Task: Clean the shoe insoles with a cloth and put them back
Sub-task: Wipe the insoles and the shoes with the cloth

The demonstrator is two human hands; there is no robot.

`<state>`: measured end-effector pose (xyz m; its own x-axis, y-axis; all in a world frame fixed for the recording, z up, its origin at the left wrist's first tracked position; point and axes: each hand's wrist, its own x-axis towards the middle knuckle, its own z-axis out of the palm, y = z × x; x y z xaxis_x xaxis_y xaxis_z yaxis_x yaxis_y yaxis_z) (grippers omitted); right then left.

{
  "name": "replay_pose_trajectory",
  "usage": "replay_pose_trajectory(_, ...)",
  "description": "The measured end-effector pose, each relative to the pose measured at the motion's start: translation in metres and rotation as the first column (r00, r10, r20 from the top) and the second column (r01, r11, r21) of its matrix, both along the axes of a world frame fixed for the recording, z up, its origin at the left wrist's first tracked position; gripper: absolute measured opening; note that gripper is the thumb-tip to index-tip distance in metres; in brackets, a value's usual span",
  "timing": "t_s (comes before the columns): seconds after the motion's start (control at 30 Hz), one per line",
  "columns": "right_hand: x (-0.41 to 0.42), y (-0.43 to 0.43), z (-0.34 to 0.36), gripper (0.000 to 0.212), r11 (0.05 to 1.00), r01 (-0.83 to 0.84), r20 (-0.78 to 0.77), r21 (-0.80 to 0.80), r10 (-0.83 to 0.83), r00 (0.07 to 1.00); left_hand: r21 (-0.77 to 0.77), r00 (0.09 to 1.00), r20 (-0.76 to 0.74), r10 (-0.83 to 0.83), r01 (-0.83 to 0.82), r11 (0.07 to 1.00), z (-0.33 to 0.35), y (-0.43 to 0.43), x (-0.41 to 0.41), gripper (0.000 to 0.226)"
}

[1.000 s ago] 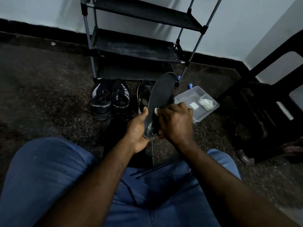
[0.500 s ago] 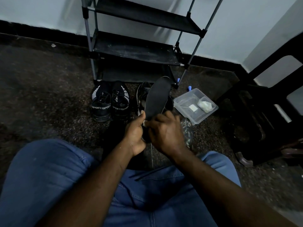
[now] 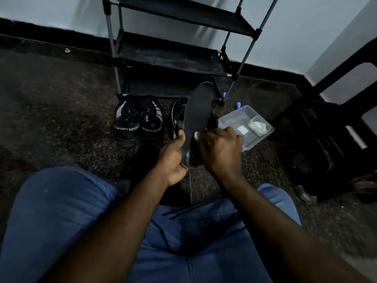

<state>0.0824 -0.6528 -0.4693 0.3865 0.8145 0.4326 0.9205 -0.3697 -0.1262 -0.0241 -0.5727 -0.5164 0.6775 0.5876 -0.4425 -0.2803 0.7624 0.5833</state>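
**Wiping step, head view.** At left, a pair of black knit sneakers with white lettering (image 3: pixel 138 123) is standing on the dark speckled floor (image 3: pixel 61 119), in front of a black metal-framed shoe rack (image 3: pixel 169 58). The left hand (image 3: pixel 172 158) is grasping the heel end of a long dark grey foam insole (image 3: pixel 199 111), thumb lying along its left edge. It is holding the insole raised, toe end up, in front of a black open shoe (image 3: pixel 177 117) on the floor. The right hand (image 3: pixel 221 152) is gripping a small white cloth (image 3: pixel 196 136) and pressing it on the insole's face near mid-length. At right, a clear rectangular plastic container (image 3: pixel 246 127) is sitting on the floor.

Judged stage: cleaning is under way and refitting is not yet begun. The next move is probably calling for strokes toward the toe end against a firm left grip, then sliding the insole toe-first into the shoe.
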Motion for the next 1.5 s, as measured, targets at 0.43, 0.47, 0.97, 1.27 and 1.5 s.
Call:
replay_pose_trajectory(0.43,0.007,-0.003,-0.007,0.023,1.000,0.003,-0.061,-0.023,-0.004,0.998,0.024,0.999,-0.043,0.028,-0.027,0.999,0.002,-0.004,0.001,0.038)
replay_pose_trajectory(0.47,0.003,-0.005,-0.009,0.024,0.999,-0.024,-0.058,-0.029,0.022,0.998,0.032,0.999,-0.050,0.007,-0.005,0.999,0.001,-0.004,0.001,0.041)
replay_pose_trajectory(0.97,0.006,0.002,-0.005,0.020,0.997,-0.037,-0.040,-0.066,0.034,0.999,0.031,0.993,-0.105,0.046,-0.043,0.999,0.007,-0.006,-0.003,0.043)
replay_pose_trajectory(1.27,-0.029,-0.016,-0.018,0.029,0.939,-0.340,-0.166,-0.047,0.328,0.930,0.031,0.992,-0.113,0.065,-0.062,0.998,0.000,-0.002,-0.002,0.044)
replay_pose_trajectory(1.5,0.016,-0.009,0.002,0.021,0.974,-0.225,-0.175,0.003,0.222,0.959,0.029,1.000,-0.005,-0.020,0.020,0.999,0.000,-0.009,-0.020,0.036)
